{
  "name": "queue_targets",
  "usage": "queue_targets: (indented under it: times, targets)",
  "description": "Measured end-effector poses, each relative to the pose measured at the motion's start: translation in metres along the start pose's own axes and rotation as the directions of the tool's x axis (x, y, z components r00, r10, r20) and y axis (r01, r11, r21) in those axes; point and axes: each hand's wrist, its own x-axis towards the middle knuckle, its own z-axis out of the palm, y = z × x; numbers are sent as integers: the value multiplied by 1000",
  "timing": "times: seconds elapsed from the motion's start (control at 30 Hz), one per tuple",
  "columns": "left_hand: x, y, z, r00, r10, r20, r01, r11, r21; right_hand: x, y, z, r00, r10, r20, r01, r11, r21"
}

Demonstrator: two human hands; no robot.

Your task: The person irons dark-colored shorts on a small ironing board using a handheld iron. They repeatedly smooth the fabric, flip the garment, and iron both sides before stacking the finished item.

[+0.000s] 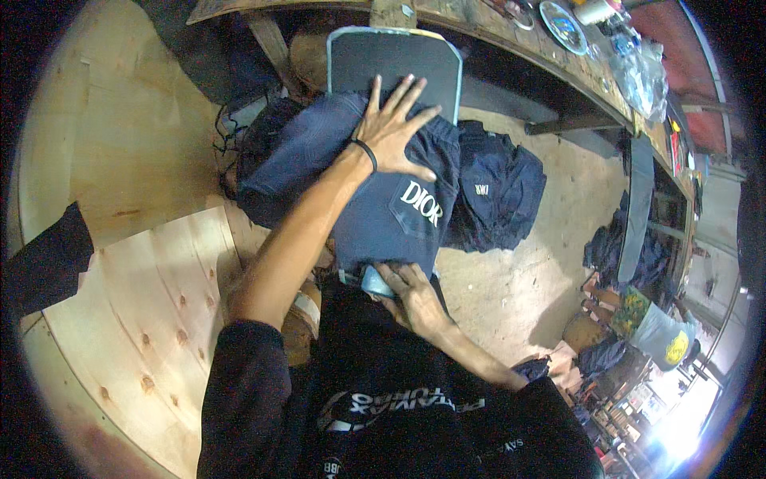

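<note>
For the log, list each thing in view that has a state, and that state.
Left hand: open, fingers spread, pressed on the denim garment.
Right hand: fingers bent at the light-blue piece; full grip hidden.
Denim garment: spread over the board, pocket facing up.
Board: far end bare, near part covered.
Light-blue piece: partly hidden, kind unclear.
Dark cloth: heaped, creased.
Plastic bag: crumpled.

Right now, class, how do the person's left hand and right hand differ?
The left hand lies spread on the dark blue garment; the right hand curls over a pale blue object. The left wrist has a black band; the right wrist shows none. Neither hand wears a glove.
</note>
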Motion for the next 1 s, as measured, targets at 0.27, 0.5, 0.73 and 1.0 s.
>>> queue_targets:
  times: [0.27, 0.5, 0.73, 1.0]
  targets:
    - [-39, 21, 3, 1000, -9, -9, 7, 985, -174, 25, -8, -14, 957, -248, -150, 233, 966, -109]
    - [-41, 4, 25, 994, -105, -11, 104, 992, -69, 31, 5, -9, 912, -249, -327, 198, 963, -182]
    - [-40, 7, 23, 991, -129, 24, 129, 991, -24, 19, 17, -7, 928, -99, -359, 39, 985, -170]
    - [-47, 13, 14, 977, -167, -134, 161, 985, -54, 43, -24, 14, 962, -93, -257, 59, 988, -140]
